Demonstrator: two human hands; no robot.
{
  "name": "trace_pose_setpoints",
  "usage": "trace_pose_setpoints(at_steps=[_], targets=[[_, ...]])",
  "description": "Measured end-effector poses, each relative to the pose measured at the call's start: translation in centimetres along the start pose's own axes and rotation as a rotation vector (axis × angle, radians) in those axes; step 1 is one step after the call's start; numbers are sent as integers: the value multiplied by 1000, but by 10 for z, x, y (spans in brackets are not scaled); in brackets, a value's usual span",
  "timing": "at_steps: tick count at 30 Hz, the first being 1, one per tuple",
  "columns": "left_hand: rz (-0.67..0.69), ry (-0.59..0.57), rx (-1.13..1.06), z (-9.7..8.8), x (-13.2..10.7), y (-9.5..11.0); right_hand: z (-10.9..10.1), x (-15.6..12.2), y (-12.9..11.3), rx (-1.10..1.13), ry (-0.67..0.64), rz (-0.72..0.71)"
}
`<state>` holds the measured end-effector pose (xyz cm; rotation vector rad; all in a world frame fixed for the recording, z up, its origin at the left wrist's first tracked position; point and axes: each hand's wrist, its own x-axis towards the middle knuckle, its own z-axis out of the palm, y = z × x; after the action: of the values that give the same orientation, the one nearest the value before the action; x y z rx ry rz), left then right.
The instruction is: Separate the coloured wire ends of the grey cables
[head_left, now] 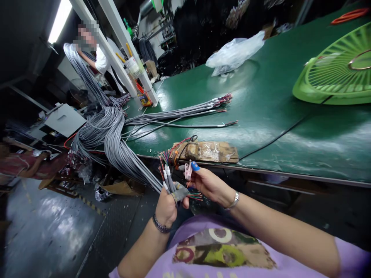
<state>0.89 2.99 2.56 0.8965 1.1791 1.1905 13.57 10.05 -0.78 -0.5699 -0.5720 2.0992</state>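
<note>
Grey cables (169,181) sit bunched in my left grip (166,208), clenched round them just below the desk (261,127) edge so their coloured wires (164,156) point up. My right grip (208,184) pinches a pink clip (188,170) beside them. Farther off, a cup (133,66) holds yellow-handled tools — the plastic bag (234,52) hides its contents.
</note>
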Motion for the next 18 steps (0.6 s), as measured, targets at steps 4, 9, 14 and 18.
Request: trace_pose_setpoints(at_steps=[4, 9, 14, 18], targets=[[0, -2, -6, 1, 2, -3, 0, 2, 4, 17, 16, -64], [-13, -1, 25, 3, 2, -2, 1, 0, 4, 29, 12, -55], [16, 1, 18, 3, -3, 1, 2, -4, 3, 60, 23, 9], [93, 52, 38, 3, -16, 0, 2, -6, 0, 54, -4, 51]])
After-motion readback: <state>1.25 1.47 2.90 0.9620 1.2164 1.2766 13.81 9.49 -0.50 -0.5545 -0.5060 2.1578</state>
